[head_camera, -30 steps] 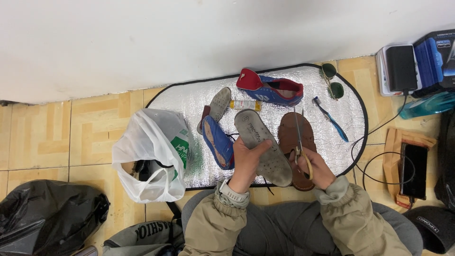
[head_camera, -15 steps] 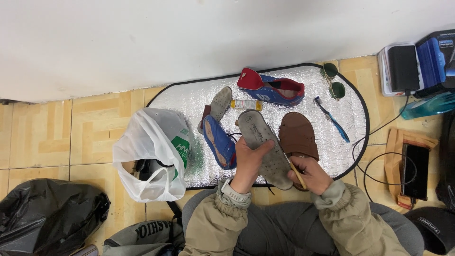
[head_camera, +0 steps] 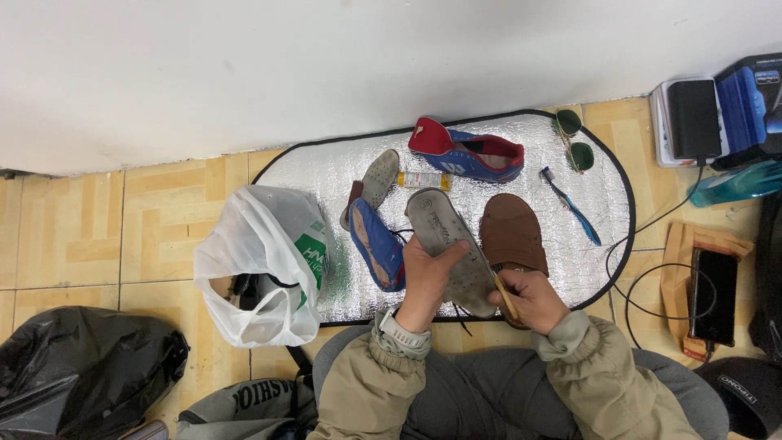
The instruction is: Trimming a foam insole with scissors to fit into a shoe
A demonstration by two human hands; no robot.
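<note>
My left hand (head_camera: 422, 277) grips a grey insole (head_camera: 447, 241) and holds it tilted above the silver mat (head_camera: 326, 175). My right hand (head_camera: 529, 298) holds a thin wooden-handled tool (head_camera: 503, 293) whose tip rests against the insole's right edge. A brown sandal (head_camera: 510, 235) lies just right of the insole. A blue shoe (head_camera: 376, 244) lies on its side at the left, sole up. A second blue and red shoe (head_camera: 468, 151) sits near the wall.
Another grey insole (head_camera: 380, 178), a small yellow tube (head_camera: 423, 180), a blue toothbrush (head_camera: 572, 207) and sunglasses (head_camera: 575, 140) lie on the mat. A white plastic bag (head_camera: 259, 265) stands left of it, a black bag (head_camera: 73, 371) at the lower left. Devices and cables (head_camera: 709, 277) sit at the right.
My right hand has moved down off the brown sandal and brought the tool against the insole's edge. The left hand has kept hold of the insole, which has barely shifted.
</note>
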